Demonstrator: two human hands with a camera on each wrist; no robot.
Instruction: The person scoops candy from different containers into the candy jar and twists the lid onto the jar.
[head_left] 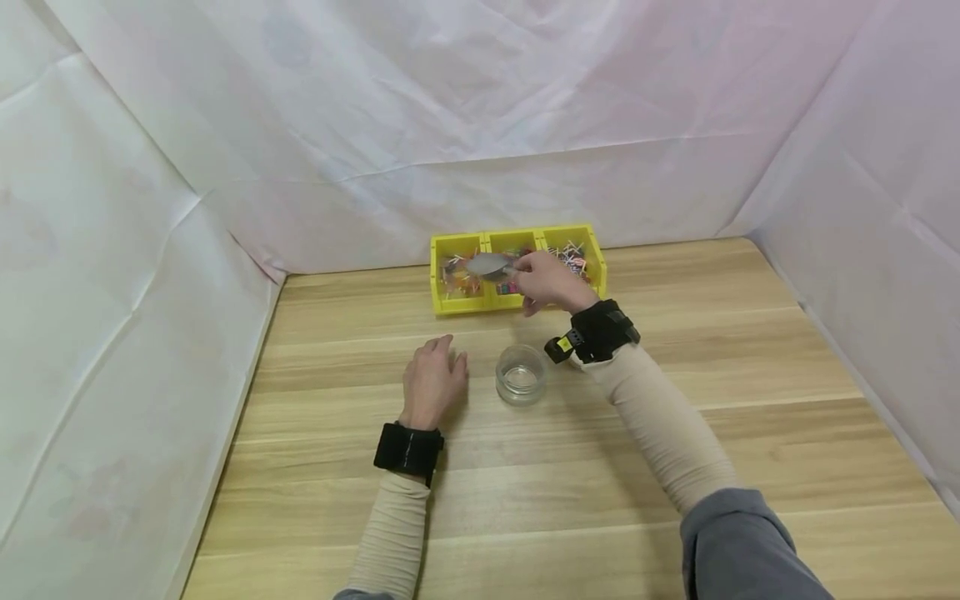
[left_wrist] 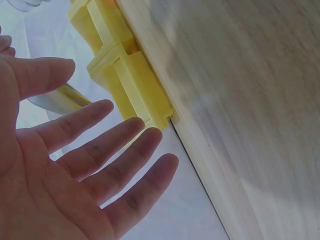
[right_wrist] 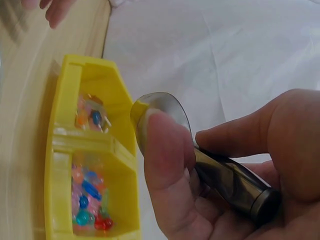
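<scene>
My right hand grips a metal scoop by its handle, above the yellow three-compartment bin. In the right wrist view, fingers and thumb wrap the shiny dark handle, and the index finger hides part of the scoop's bowl. Colourful beads lie in one compartment, and small mixed pieces fill another. White sticks with dark marks lie in the right compartment. To the left of a clear glass jar is my left hand, its fingers extended and holding nothing.
The wooden tabletop extends on both sides of the arms. White cloth hangs behind the bin and along the left and right sides. A black wrist camera on the right arm sits close beside the jar.
</scene>
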